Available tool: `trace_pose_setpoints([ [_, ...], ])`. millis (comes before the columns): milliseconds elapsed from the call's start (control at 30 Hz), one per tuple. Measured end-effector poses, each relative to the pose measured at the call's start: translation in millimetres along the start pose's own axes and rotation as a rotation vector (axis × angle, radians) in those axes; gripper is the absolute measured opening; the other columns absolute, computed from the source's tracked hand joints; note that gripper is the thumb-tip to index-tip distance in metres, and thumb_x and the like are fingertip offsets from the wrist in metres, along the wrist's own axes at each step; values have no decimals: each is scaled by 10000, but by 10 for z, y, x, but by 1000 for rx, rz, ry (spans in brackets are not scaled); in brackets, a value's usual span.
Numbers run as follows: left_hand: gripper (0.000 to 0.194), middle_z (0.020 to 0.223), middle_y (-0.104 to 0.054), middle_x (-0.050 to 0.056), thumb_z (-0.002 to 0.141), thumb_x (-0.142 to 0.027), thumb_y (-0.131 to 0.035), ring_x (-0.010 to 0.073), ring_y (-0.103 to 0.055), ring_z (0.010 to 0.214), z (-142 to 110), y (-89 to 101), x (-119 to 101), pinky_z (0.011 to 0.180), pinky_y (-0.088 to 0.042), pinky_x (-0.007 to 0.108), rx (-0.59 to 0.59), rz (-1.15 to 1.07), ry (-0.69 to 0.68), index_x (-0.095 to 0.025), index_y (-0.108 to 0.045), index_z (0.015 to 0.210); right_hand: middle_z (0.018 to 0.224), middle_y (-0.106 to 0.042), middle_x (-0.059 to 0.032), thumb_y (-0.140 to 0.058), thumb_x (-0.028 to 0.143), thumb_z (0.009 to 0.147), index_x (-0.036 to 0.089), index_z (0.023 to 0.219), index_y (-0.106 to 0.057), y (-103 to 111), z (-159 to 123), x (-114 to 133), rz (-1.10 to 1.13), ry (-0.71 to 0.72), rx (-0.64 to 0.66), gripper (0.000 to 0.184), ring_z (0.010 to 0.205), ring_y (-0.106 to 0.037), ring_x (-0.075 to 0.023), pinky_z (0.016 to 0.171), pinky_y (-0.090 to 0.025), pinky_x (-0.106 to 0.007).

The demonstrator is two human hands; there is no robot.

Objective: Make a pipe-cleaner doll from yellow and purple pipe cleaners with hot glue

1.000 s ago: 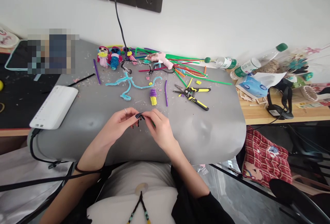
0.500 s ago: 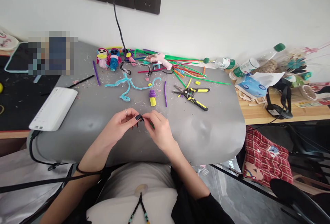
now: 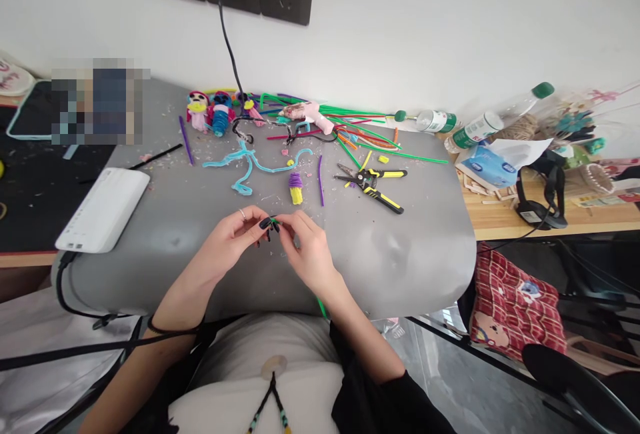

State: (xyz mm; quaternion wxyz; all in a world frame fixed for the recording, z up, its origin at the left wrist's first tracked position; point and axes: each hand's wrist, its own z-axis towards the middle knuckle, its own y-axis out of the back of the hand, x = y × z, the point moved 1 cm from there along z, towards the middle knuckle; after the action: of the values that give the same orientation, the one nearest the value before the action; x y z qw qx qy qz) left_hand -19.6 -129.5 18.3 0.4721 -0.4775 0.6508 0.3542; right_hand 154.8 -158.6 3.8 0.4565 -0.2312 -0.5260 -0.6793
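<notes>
Above the front part of the grey mat, my left hand (image 3: pixel 239 239) and my right hand (image 3: pixel 311 251) meet fingertip to fingertip. Both pinch a green pipe cleaner (image 3: pixel 321 307); a bit of it shows between the black-nailed fingers, and a length appears below my right wrist. The rest of it is hidden by my hand. Just beyond my fingers stands a small purple and yellow pipe-cleaner piece (image 3: pixel 296 189). A short purple pipe cleaner (image 3: pixel 321 181) lies to its right, and a bent light-blue figure (image 3: pixel 250 162) lies to its left.
Yellow-black wire strippers (image 3: pixel 373 184) lie open on the right. Behind are small dolls (image 3: pixel 221 114) and several loose pipe cleaners (image 3: pixel 350 113). A white power bank (image 3: pixel 103 211) with a cable sits left. Bottles (image 3: pixel 475 131) and a tissue pack (image 3: pixel 487 166) stand right.
A green length has come into view below my right wrist, and green now shows between my fingertips. Both hands stay nearly in place, fingers shifted slightly.
</notes>
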Motion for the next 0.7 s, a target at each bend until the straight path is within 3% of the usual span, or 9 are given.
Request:
trace_pose_setpoints([
  [200, 497, 774, -630, 4, 779, -685, -786, 163, -564, 722, 5, -3, -2, 664, -461, 273, 22, 16, -16, -202, -691, 843, 848, -651, -41, -480, 233, 1078, 199, 1027, -682, 0, -1, -6, -24, 10, -16, 211, 739, -606, -153, 694, -489, -276],
  [467, 401, 755, -605, 1, 789, -579, -786, 169, -554, 744, -6, -30, -4, 695, -465, 279, -18, 79, -50, -198, -658, 789, 800, -628, -28, -479, 247, 1078, 201, 948, -676, -38, -11, 1, -49, -15, 20, 240, 717, -580, -145, 673, -467, -262],
  [700, 409, 772, -636, 15, 777, -604, -779, 192, -587, 756, -5, -59, -20, 699, -497, 301, -81, 44, -52, -218, -650, 823, 873, -655, -53, -466, 213, 1069, 193, 1067, -687, -9, 16, 24, -28, -25, 4, 221, 759, -614, -158, 716, -505, -277],
])
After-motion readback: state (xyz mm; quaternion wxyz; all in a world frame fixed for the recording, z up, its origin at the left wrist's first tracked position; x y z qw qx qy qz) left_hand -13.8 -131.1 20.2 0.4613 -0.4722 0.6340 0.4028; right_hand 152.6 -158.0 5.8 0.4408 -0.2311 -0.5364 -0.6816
